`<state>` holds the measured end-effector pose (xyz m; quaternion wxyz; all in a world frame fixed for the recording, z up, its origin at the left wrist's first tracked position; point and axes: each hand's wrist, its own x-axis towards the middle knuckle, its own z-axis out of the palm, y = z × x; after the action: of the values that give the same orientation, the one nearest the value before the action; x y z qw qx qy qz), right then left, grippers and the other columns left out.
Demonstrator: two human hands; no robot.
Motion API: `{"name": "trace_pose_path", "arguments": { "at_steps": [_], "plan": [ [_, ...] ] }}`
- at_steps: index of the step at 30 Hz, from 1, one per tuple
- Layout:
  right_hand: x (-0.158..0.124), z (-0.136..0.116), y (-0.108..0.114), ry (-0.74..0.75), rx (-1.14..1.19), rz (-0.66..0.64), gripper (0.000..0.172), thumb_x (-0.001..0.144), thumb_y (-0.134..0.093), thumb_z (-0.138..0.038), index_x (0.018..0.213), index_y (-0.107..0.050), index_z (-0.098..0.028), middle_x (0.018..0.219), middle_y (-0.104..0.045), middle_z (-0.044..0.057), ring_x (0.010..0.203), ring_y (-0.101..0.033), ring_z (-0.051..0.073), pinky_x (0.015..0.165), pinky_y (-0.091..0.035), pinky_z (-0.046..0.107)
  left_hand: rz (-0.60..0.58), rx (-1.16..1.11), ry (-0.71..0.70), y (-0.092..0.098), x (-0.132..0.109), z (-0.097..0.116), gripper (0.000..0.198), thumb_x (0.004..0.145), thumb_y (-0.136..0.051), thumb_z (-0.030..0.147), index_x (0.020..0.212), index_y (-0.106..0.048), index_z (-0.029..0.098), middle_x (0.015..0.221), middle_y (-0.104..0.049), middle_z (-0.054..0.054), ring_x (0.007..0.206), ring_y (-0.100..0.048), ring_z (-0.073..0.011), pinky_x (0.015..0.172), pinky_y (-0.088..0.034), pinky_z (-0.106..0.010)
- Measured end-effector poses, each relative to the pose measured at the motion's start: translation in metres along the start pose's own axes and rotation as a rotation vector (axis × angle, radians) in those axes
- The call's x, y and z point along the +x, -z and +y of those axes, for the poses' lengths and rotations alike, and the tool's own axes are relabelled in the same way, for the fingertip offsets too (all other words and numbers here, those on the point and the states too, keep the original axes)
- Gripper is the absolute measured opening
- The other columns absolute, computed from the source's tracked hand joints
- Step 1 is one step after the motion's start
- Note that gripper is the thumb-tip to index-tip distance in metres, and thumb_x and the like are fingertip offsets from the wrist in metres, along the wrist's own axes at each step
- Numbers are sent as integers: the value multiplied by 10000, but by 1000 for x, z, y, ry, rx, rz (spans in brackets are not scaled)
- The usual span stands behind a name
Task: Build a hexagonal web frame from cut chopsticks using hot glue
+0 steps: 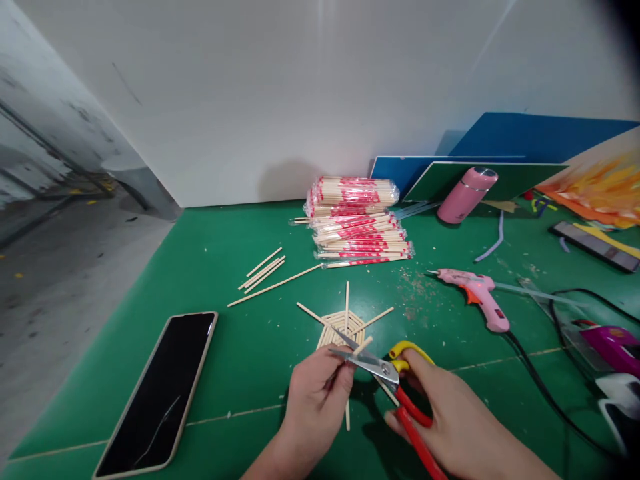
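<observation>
My left hand pinches a short wooden stick, with its tip sticking out past the fingers. Scissors with one red and one yellow handle are in my right hand. Their blades are apart and lie across the stick, close to my left fingertips. Behind and below both hands, a web-shaped piece made of wooden sticks rests on the green table. Several of its spokes reach outward, and its near part is hidden by my hands and the scissors.
Several cut sticks and one longer stick lie farther back on the left. Wrapped chopsticks are piled against the wall. To the right are a pink glue gun with its cord and a pink bottle. A phone lies left.
</observation>
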<state>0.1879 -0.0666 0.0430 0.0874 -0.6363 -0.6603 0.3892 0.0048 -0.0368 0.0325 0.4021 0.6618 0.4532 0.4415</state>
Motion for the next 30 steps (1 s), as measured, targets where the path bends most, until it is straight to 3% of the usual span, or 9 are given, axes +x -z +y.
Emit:
{"name": "trace_pose_path", "arguments": {
  "at_steps": [4, 9, 17, 23, 25, 30],
  "plan": [
    [-3, 0, 2, 34, -39, 11, 399, 667, -590, -418, 957, -399, -222, 823, -588, 20, 724, -545, 182, 566, -369, 244, -66, -23, -17, 5, 2, 0, 170, 775, -462, 121, 692, -609, 140, 670, -593, -19, 615, -548, -106, 584, -419, -171],
    [-4, 1, 6, 76, -51, 28, 422, 656, -602, -422, 965, -406, -213, 883, -572, 36, 756, -531, 180, 621, -389, 264, -149, -130, 81, 10, 5, 5, 214, 786, -472, 205, 633, -604, 135, 565, -522, -5, 533, -465, -101, 518, -380, -188],
    [-4, 2, 7, 83, 21, -43, 277, 680, -588, -380, 830, -420, -219, 801, -581, 6, 656, -524, 148, 552, -364, 240, -256, -463, 323, 11, 6, 1, 236, 735, -585, 329, 652, -642, 116, 506, -444, 20, 467, -337, -65, 433, -278, -180],
    [-5, 3, 1, 87, 57, -53, 83, 733, -495, -230, 777, -425, -217, 698, -578, -14, 589, -521, 126, 510, -340, 222, -284, -504, 351, 9, 6, 0, 230, 728, -592, 327, 649, -637, 116, 495, -414, 32, 458, -319, -58, 427, -253, -180],
    [-4, 4, -1, 74, 57, -40, 93, 720, -497, -211, 772, -419, -219, 686, -576, -16, 586, -526, 128, 510, -341, 219, -271, -470, 337, 7, 6, 0, 207, 739, -575, 303, 656, -631, 122, 510, -432, 32, 463, -330, -59, 434, -272, -175],
    [0, 3, -1, 20, 26, -1, 179, 708, -535, -291, 827, -418, -227, 768, -589, -3, 655, -549, 151, 547, -364, 228, -77, -187, 216, 2, 5, 1, 209, 766, -491, 215, 604, -594, 135, 616, -552, -14, 573, -482, -109, 536, -373, -192]
  ]
}}
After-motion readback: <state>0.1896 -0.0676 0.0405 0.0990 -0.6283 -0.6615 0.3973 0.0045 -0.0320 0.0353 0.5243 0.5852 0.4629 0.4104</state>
